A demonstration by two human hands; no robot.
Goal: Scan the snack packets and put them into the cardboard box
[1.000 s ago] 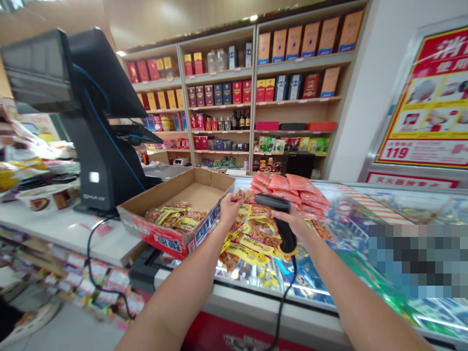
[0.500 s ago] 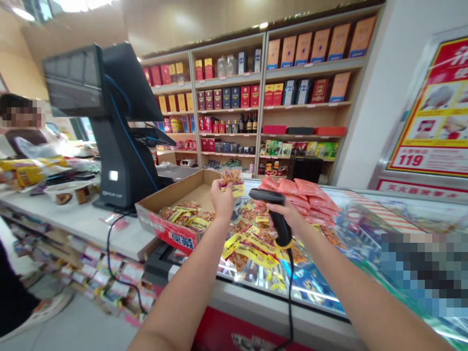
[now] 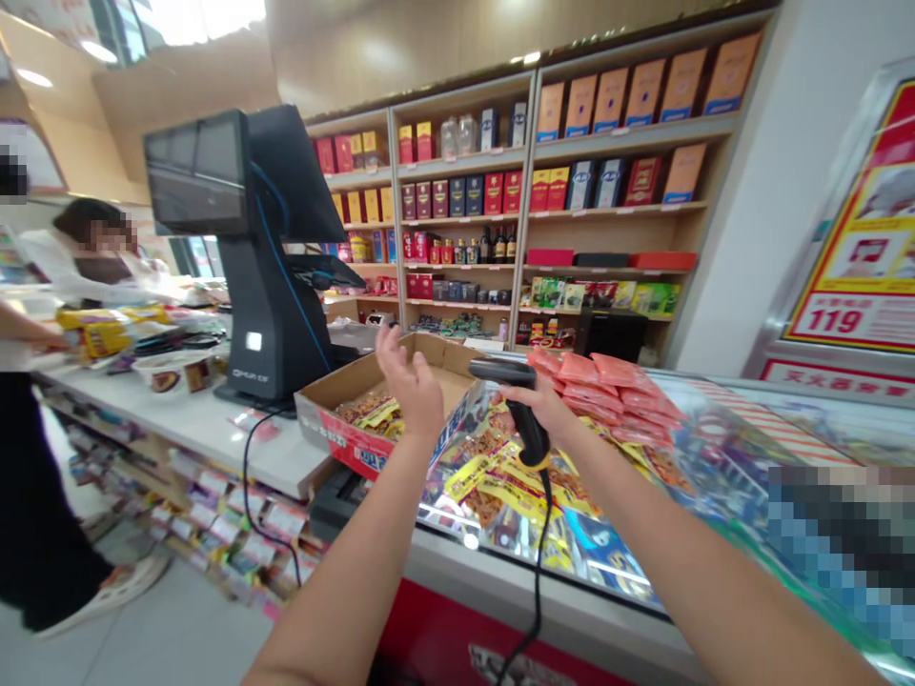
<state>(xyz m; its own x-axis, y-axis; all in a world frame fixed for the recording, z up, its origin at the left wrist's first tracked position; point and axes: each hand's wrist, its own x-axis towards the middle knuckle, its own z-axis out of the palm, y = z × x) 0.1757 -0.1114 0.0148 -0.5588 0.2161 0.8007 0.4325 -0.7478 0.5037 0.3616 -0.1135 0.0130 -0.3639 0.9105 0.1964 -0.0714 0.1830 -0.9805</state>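
the left hand (image 3: 411,386) is open and empty, fingers spread over a cardboard display box (image 3: 335,440). the right hand (image 3: 549,405) clenches a black corded barcode scanner (image 3: 530,431) above yellow-labelled snack packets (image 3: 486,486) lying loose on a glass-topped freezer (image 3: 543,610), with pink packs (image 3: 607,389) just beyond.

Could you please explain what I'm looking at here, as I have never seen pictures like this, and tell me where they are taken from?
There is no machine here: these are a person's own two hands, seen from one camera worn on the head, looking forward and down. The right hand holds a corded black barcode scanner. The left hand is open and empty, above a cardboard box of yellow-labelled snack packets. More packets and pink packs lie on a glass-topped counter.
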